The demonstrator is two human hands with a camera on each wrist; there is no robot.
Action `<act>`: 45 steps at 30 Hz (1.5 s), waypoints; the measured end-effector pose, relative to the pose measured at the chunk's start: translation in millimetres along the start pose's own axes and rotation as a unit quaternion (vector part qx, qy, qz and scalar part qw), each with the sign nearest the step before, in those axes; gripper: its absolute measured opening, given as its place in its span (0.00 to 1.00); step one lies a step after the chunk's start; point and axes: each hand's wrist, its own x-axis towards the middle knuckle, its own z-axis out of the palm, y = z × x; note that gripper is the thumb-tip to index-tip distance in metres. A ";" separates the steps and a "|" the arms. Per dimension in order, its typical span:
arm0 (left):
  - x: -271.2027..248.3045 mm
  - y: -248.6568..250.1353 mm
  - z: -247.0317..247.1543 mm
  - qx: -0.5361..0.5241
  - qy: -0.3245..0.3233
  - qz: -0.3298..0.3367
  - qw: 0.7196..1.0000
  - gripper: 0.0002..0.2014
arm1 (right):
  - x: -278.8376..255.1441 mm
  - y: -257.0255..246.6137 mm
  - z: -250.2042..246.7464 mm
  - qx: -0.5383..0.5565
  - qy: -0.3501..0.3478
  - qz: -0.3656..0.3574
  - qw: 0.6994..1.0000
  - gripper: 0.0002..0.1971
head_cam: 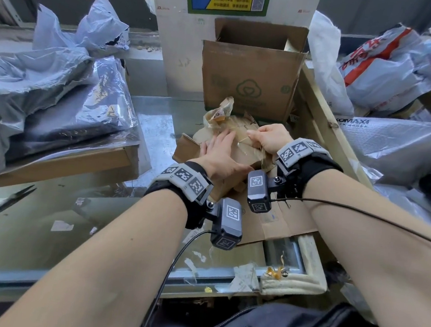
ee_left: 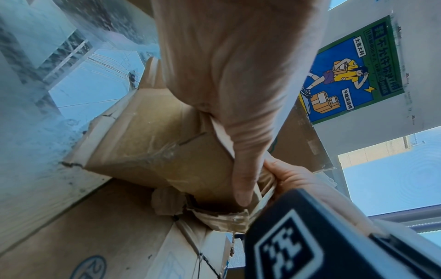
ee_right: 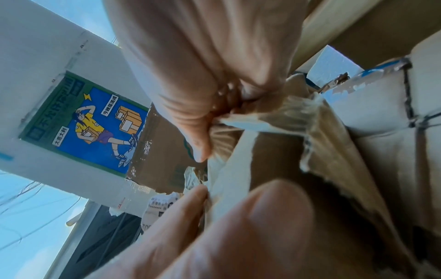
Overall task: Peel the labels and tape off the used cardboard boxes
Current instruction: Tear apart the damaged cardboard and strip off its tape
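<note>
Right hand (head_cam: 270, 139) pinches a strip of tape (ee_right: 241, 124), lifting it off the small box (head_cam: 238, 162). Left hand (head_cam: 221, 156) lies flat, fingers straight, pinning that box (crumpled, on flattened cardboard (head_cam: 282, 221)). Mid-peel; next, probably a steady pull while the left braces.

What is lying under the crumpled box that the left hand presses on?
Under the crumpled box a flattened cardboard sheet lies on the glass counter. The left hand and right hand cover the box top; its underside is hidden.
</note>
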 end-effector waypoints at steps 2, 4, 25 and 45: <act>-0.1 -0.9 0.4 -0.003 0.004 -0.002 1.000 0.49 | 0.1 -0.5 0.3 -0.036 -0.012 -0.014 0.999 0.20; 0.3 -2.7 0.8 -0.013 0.003 -0.009 1.000 0.50 | 1.3 -3.0 -0.5 -0.070 -0.032 -0.030 0.997 0.22; -3.1 1.6 -0.4 0.022 -0.024 -0.024 0.999 0.48 | 15.5 6.1 2.0 -0.176 -0.051 -0.103 0.978 0.22; -8.4 8.8 -12.9 0.017 -0.105 -0.045 0.993 0.42 | 31.0 18.5 -10.6 0.094 0.136 0.025 0.986 0.23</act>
